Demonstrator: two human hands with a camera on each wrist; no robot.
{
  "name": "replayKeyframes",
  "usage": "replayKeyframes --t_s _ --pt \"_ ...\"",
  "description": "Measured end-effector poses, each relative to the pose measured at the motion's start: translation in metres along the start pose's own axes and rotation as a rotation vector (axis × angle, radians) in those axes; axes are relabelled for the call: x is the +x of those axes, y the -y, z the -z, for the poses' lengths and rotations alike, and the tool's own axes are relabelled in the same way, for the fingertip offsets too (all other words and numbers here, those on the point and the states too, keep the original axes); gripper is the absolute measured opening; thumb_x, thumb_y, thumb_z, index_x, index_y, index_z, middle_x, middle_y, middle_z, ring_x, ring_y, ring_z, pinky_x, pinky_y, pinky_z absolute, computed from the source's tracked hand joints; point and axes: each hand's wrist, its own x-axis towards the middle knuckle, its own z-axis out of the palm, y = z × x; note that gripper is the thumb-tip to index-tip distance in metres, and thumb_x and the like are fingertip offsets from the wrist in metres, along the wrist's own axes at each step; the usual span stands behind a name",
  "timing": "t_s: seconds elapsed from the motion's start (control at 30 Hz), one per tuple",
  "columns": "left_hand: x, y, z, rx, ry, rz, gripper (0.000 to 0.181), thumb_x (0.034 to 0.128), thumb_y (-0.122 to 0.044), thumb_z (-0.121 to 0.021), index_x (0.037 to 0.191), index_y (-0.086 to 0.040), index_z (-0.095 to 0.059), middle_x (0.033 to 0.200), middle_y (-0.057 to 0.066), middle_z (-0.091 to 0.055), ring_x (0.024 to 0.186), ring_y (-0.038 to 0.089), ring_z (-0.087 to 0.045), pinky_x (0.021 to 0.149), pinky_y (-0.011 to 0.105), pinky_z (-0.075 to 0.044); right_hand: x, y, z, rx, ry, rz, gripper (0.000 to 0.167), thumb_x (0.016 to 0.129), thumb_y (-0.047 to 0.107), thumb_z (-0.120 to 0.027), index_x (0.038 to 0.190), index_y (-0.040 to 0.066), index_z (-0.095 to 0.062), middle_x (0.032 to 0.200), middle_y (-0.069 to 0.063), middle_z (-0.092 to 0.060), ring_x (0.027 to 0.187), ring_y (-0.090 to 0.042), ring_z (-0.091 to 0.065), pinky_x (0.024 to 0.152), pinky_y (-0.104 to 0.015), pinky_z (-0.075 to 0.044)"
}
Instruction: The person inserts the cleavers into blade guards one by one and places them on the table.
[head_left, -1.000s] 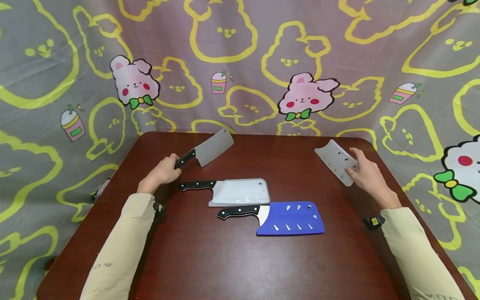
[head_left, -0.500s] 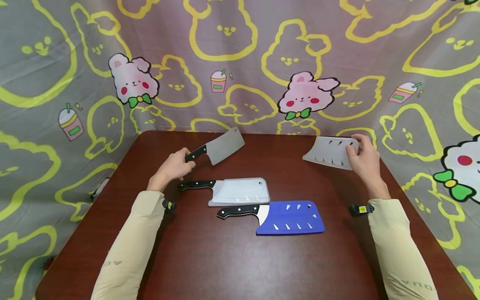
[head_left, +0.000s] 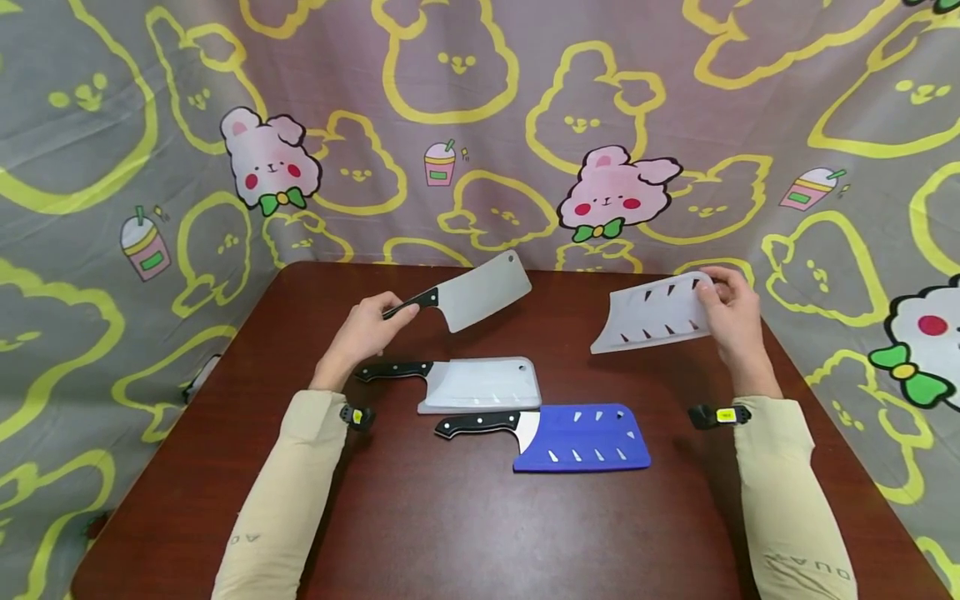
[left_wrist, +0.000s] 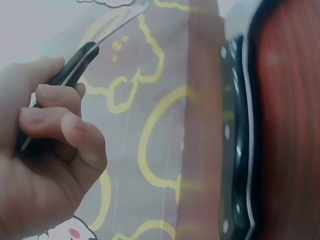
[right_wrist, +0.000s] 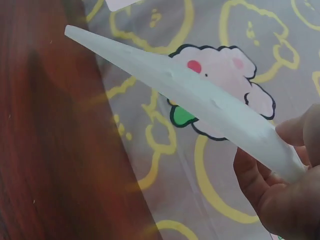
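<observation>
My left hand (head_left: 370, 332) grips the black handle of a bare cleaver (head_left: 486, 292), its blade pointing right and tilted up above the table. In the left wrist view the fingers curl round that handle (left_wrist: 75, 65). My right hand (head_left: 733, 321) pinches the far end of a white slotted blade cover (head_left: 652, 315), whose wide mouth faces left toward the cleaver, with a gap between them. Edge-on, the cover (right_wrist: 200, 100) shows between thumb and fingers in the right wrist view.
On the dark red table (head_left: 480, 533) lie a cleaver in a white cover (head_left: 483, 385) and, just in front, a cleaver in a blue cover (head_left: 585, 437). Both handles point left. A patterned curtain (head_left: 495, 125) hangs behind the table and along both sides.
The left hand has brought the bare cleaver up and to the right. The white cover, in the right hand, has turned so its mouth faces left and has shifted left, nearer the blade.
</observation>
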Motion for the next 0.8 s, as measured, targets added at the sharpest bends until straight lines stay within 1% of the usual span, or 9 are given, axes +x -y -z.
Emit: replayKeyframes --t_s 0.07,0.2,0.27,0.33,0.43,0.6,0.67,0.73,0.8 --pt "-0.002 -0.004 -0.001 -0.039 0.008 -0.010 0.044 0.0932 -0.061 -0.053 0.103 -0.018 -0.060 0.061 0.002 -0.046 0.046 0.022 -0.049 0.049 0.033 -0.044 -0.001 0.002 0.000 0.058 0.001 -0.019 0.036 0.100 0.024 -0.055 0.132 0.007 -0.054 0.080 0.016 -0.057 0.077 -0.003 -0.054 0.063 -0.015 -0.046" --pt "-0.006 -0.009 -0.002 -0.121 0.042 -0.050 0.043 0.0944 -0.057 -0.055 0.105 -0.015 -0.061 0.065 0.004 -0.050 0.046 0.020 -0.047 0.047 0.032 -0.043 -0.003 0.006 -0.001 0.242 0.010 -0.036 0.036 0.098 0.021 -0.060 0.130 0.005 -0.057 0.082 0.011 -0.060 0.078 -0.006 -0.054 0.062 -0.015 -0.046" --pt "-0.008 -0.012 -0.002 -0.150 0.061 -0.075 0.042 0.0950 -0.055 -0.056 0.106 -0.015 -0.061 0.063 0.004 -0.049 0.045 0.019 -0.047 0.047 0.032 -0.042 -0.004 0.008 -0.001 0.322 0.019 -0.034 0.034 0.096 0.019 -0.063 0.127 0.005 -0.060 0.082 0.010 -0.062 0.078 -0.006 -0.056 0.062 -0.015 -0.047" --pt "-0.010 -0.015 -0.001 -0.174 0.078 -0.105 0.039 0.0959 -0.051 -0.056 0.109 -0.016 -0.062 0.061 0.005 -0.047 0.045 0.019 -0.046 0.047 0.032 -0.042 -0.006 0.012 0.000 0.379 0.025 -0.028 0.031 0.095 0.017 -0.064 0.124 0.006 -0.063 0.083 0.009 -0.063 0.077 -0.005 -0.057 0.062 -0.016 -0.048" --pt "-0.013 -0.023 0.002 -0.206 0.088 -0.151 0.035 0.0974 -0.046 -0.057 0.117 -0.018 -0.063 0.059 0.005 -0.046 0.045 0.020 -0.046 0.046 0.032 -0.041 -0.008 0.019 0.003 0.473 0.031 -0.014 0.028 0.095 0.013 -0.064 0.122 0.008 -0.065 0.087 0.006 -0.064 0.079 -0.006 -0.059 0.063 -0.016 -0.050" --pt "-0.017 -0.035 0.006 -0.247 0.097 -0.187 0.038 0.0997 -0.039 -0.056 0.132 -0.018 -0.060 0.059 0.004 -0.046 0.047 0.021 -0.047 0.048 0.031 -0.040 -0.012 0.033 0.007 0.578 0.042 0.026 0.032 0.095 0.012 -0.064 0.126 0.007 -0.064 0.102 0.003 -0.066 0.091 -0.008 -0.061 0.069 -0.017 -0.052" --pt "-0.020 -0.038 0.007 -0.251 0.098 -0.196 0.040 0.1002 -0.037 -0.055 0.135 -0.017 -0.059 0.057 0.004 -0.047 0.047 0.023 -0.048 0.050 0.031 -0.040 -0.014 0.039 0.008 0.593 0.044 0.036 0.033 0.094 0.014 -0.064 0.127 0.007 -0.064 0.102 0.003 -0.066 0.092 -0.009 -0.061 0.069 -0.018 -0.054" --pt "-0.023 -0.042 0.009 -0.256 0.099 -0.213 0.040 0.1005 -0.036 -0.055 0.136 -0.016 -0.059 0.056 0.005 -0.046 0.047 0.026 -0.049 0.050 0.032 -0.040 -0.015 0.043 0.009 0.634 0.041 0.036 0.033 0.094 0.014 -0.065 0.127 0.007 -0.064 0.100 0.001 -0.067 0.090 -0.011 -0.063 0.066 -0.019 -0.055" --pt "-0.026 -0.044 0.011 -0.267 0.102 -0.234 0.041 0.1006 -0.037 -0.055 0.135 -0.015 -0.059 0.055 0.005 -0.047 0.048 0.029 -0.049 0.049 0.031 -0.040 -0.017 0.048 0.010 0.659 0.022 0.033 0.033 0.093 0.014 -0.066 0.125 0.007 -0.065 0.098 0.000 -0.068 0.088 -0.011 -0.064 0.063 -0.021 -0.056"
